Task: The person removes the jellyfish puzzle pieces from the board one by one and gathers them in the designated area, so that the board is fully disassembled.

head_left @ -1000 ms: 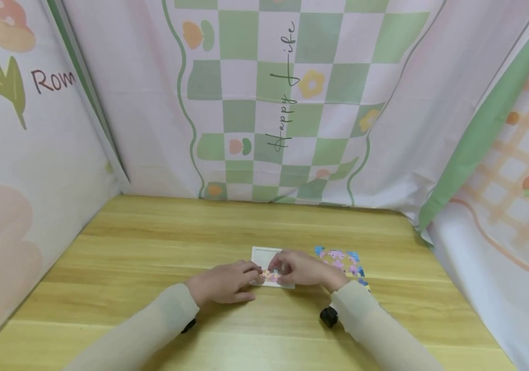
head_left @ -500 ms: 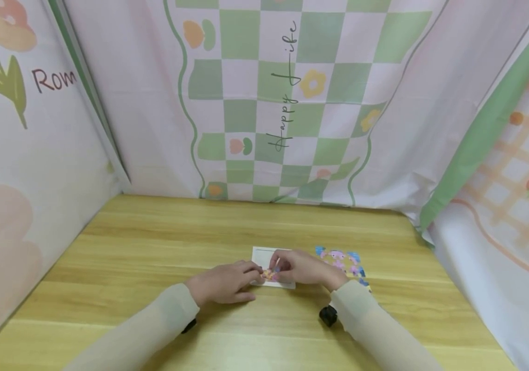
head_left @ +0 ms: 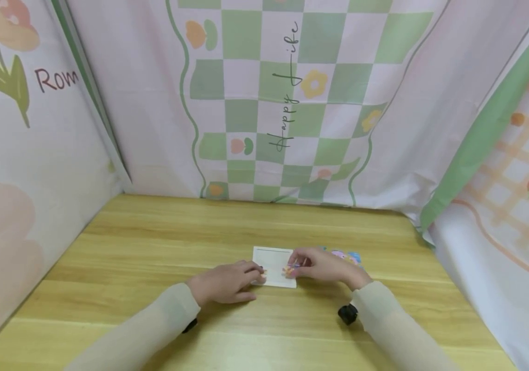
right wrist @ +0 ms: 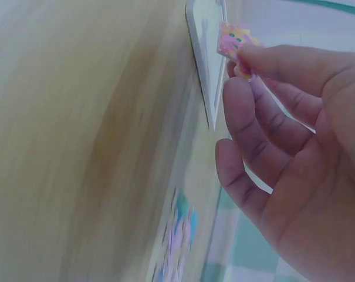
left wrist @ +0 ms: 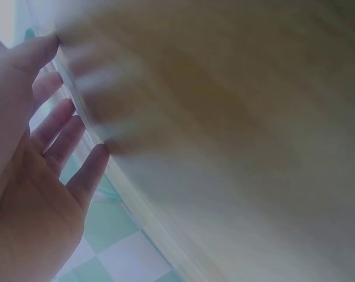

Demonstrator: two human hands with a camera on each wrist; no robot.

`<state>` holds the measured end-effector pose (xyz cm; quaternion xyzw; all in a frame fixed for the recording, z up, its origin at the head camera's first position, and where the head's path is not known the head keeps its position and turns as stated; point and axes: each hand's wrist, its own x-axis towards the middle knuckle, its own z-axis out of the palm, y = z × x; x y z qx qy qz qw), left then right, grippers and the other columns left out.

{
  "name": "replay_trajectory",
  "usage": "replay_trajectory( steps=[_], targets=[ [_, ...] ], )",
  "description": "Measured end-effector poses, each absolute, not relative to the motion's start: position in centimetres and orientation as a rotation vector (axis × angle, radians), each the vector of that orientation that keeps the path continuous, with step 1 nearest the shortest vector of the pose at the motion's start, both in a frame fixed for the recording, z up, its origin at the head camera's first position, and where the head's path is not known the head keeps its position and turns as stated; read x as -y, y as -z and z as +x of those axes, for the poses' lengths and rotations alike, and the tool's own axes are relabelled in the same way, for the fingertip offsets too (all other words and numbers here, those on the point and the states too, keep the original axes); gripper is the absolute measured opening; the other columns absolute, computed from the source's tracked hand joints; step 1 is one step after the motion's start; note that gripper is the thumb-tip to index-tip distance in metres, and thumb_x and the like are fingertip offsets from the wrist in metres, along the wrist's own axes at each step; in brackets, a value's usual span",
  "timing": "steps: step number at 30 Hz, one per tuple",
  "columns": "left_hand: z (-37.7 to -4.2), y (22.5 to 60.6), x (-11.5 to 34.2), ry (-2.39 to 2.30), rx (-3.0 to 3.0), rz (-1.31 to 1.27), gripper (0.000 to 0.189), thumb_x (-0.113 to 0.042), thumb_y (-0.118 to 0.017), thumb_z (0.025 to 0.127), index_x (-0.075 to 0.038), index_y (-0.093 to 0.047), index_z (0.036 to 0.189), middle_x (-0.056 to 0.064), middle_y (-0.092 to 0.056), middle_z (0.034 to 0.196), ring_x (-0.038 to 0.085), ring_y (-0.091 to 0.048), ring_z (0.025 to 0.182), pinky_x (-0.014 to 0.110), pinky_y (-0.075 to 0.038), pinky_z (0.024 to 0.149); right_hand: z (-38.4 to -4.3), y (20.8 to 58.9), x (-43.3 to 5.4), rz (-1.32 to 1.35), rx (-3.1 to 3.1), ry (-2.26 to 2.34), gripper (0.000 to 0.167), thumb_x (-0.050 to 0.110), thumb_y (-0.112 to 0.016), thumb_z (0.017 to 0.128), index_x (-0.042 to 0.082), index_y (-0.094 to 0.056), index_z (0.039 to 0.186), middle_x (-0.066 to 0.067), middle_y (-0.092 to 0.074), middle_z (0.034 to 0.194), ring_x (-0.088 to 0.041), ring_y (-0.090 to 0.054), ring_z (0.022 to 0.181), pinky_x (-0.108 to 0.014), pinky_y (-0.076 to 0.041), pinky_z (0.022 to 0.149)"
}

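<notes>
A white puzzle tray (head_left: 275,268) lies flat in the middle of the table. My right hand (head_left: 324,264) pinches a small orange-and-pink jigsaw piece (right wrist: 233,40) between thumb and fingers, over the tray's right side. My left hand (head_left: 222,283) rests at the left edge of the tray, fingers relaxed. At its fingertips a small patch of a second jigsaw piece (head_left: 263,273) shows, mostly covered. In the left wrist view the fingertips (left wrist: 101,150) touch down on the surface, and no piece can be made out there.
Several loose pink and blue jigsaw pieces (head_left: 348,256) lie right of the tray, partly hidden behind my right hand. The wooden table (head_left: 176,226) ends at a checkered curtain (head_left: 283,103) behind, with more curtains at both sides.
My right hand has moved to the right across the tray, carrying the jigsaw piece away from my left fingertips. The loose pieces are now more covered by it. My left hand has stayed put.
</notes>
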<state>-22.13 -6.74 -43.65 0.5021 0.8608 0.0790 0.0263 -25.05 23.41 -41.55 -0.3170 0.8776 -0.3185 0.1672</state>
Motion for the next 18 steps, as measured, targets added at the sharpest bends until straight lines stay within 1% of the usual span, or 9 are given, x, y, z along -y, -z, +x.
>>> replay_trajectory(
  steps=[5,9,18],
  targets=[
    [-22.0,43.4,6.8,-0.255,-2.658,1.562,0.048,-0.031,-0.061,0.102,-0.007,-0.051,0.142,0.010,-0.050,0.145,0.024,-0.048,0.132,0.034,-0.043,0.108,-24.6,41.0,-25.5,-0.936,-2.564,0.858,0.017,0.027,-0.067,0.098,0.016,-0.067,0.111,0.007,-0.065,0.093,-0.013,-0.061,0.085,-0.030,-0.052,0.076],
    [-22.0,43.5,6.7,-0.260,-2.654,1.559,0.047,-0.031,-0.060,0.102,-0.007,-0.051,0.142,0.010,-0.049,0.145,0.024,-0.048,0.131,0.034,-0.043,0.108,-24.3,40.7,-27.2,-0.927,-2.564,0.869,0.018,0.025,-0.066,0.099,0.013,-0.066,0.112,0.005,-0.065,0.093,-0.014,-0.061,0.086,-0.031,-0.053,0.076],
    [-21.8,43.3,6.8,-0.280,-2.660,1.561,0.046,-0.030,-0.061,0.102,-0.007,-0.052,0.140,0.010,-0.050,0.144,0.024,-0.050,0.130,0.035,-0.044,0.106,-23.8,40.5,-31.3,-0.884,-2.556,0.880,0.014,0.020,-0.068,0.098,0.011,-0.067,0.108,0.002,-0.064,0.093,-0.014,-0.060,0.084,-0.029,-0.053,0.074]
  ],
)
